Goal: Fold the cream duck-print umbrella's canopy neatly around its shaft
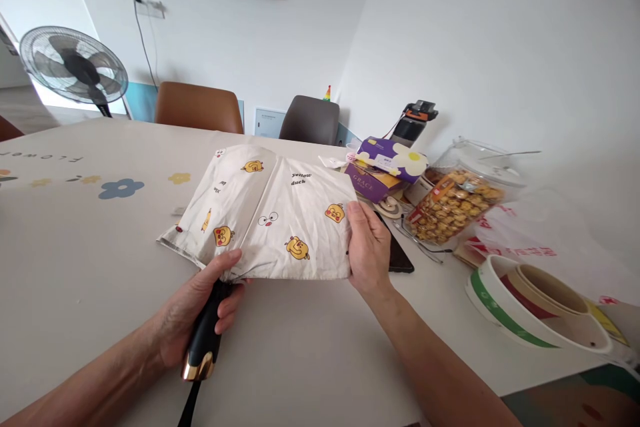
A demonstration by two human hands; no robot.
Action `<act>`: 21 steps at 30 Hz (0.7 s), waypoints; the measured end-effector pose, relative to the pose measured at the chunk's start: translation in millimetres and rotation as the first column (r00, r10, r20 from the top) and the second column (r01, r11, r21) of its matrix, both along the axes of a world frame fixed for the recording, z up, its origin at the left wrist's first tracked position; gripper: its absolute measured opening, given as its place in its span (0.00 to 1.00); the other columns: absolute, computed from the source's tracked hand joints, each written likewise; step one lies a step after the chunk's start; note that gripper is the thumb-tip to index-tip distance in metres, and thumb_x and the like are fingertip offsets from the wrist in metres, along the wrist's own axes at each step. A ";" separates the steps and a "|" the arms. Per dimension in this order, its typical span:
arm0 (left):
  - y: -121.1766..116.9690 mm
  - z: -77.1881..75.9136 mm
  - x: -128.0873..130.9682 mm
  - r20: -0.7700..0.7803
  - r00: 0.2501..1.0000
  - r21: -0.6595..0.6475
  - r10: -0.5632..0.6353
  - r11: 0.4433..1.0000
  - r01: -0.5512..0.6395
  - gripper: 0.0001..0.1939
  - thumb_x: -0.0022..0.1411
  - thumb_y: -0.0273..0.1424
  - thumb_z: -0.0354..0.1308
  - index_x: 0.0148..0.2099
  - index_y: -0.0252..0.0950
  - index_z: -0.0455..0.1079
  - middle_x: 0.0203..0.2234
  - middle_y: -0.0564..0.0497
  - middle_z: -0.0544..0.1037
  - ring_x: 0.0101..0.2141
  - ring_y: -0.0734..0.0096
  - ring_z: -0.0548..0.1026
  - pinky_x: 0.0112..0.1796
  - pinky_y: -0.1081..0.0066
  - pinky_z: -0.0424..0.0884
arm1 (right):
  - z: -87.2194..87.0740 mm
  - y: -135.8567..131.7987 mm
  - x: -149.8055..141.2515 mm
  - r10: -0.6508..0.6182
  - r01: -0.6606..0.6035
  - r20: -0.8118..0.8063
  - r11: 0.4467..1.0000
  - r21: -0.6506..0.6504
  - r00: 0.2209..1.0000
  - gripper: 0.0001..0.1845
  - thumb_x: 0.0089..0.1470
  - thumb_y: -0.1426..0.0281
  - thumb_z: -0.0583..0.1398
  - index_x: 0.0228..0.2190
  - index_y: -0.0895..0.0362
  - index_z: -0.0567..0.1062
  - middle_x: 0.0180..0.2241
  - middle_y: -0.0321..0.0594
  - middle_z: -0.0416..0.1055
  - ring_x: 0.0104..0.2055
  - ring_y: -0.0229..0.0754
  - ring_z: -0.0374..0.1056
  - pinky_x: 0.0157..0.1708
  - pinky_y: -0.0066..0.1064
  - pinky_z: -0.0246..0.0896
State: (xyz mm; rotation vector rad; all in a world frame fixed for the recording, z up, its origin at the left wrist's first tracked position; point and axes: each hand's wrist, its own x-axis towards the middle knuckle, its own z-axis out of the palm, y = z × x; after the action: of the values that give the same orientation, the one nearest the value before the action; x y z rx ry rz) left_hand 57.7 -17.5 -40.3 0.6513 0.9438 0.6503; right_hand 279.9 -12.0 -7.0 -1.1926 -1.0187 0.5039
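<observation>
A folded umbrella lies on the table, its cream canopy (280,213) printed with yellow ducks and the words "yellow duck". My left hand (195,310) is wrapped round the umbrella's black handle (203,340), which ends in a gold cap. My right hand (367,250) pinches the right edge of the canopy fabric, thumb on top, holding a flap flat.
A purple box (385,170), a jar of snacks (457,200), a dark phone (397,257), rolls of tape (530,307) and a plastic bag (540,227) crowd the table's right side. Two chairs (197,107) and a fan (75,70) stand beyond the far edge.
</observation>
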 end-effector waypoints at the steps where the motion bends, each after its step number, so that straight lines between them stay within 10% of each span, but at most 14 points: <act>1: -0.1 -0.1 0.0 -0.005 1.000 -0.001 -0.001 1.000 0.001 0.21 0.54 0.50 0.53 0.27 0.35 0.64 0.10 0.60 0.56 0.11 0.85 0.50 0.13 0.81 0.50 | 0.3 0.0 -0.1 -0.014 0.014 0.007 1.000 0.008 1.000 0.15 0.53 0.58 0.56 0.23 0.55 0.66 0.22 0.32 0.59 0.25 0.34 0.55 0.25 0.25 0.53; 8: 0.2 -0.3 -0.5 0.008 1.000 -0.009 0.004 1.000 -0.004 0.21 0.54 0.50 0.53 0.27 0.35 0.65 0.10 0.60 0.56 0.11 0.84 0.52 0.13 0.81 0.51 | -2.6 3.8 3.0 0.150 -0.194 -0.227 0.963 -0.187 0.962 0.15 0.43 0.58 0.64 0.22 0.56 0.68 0.19 0.33 0.63 0.22 0.35 0.60 0.22 0.27 0.55; 15: 0.7 0.0 0.1 0.006 1.000 -0.039 0.001 0.999 0.000 0.21 0.54 0.49 0.55 0.27 0.34 0.65 0.10 0.59 0.56 0.11 0.84 0.53 0.13 0.81 0.51 | 0.8 3.2 -0.6 0.135 -0.137 -0.249 0.991 0.012 0.959 0.12 0.46 0.60 0.63 0.25 0.56 0.71 0.21 0.33 0.67 0.24 0.35 0.63 0.22 0.25 0.56; 21: 1.4 3.1 0.4 0.020 0.999 -0.051 0.028 0.998 -0.027 0.21 0.52 0.48 0.57 0.26 0.34 0.63 0.12 0.59 0.58 0.12 0.85 0.53 0.13 0.81 0.52 | 16.1 2.7 -7.7 0.161 -0.212 -0.338 0.970 -0.119 0.927 0.11 0.44 0.62 0.63 0.26 0.56 0.71 0.25 0.35 0.70 0.25 0.37 0.66 0.24 0.27 0.61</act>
State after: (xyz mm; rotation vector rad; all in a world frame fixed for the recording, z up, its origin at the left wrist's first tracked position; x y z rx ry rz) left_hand 58.1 -16.1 -37.3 0.5863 0.9482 0.6550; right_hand 272.3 -9.3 9.0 -1.1047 -0.8209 0.9141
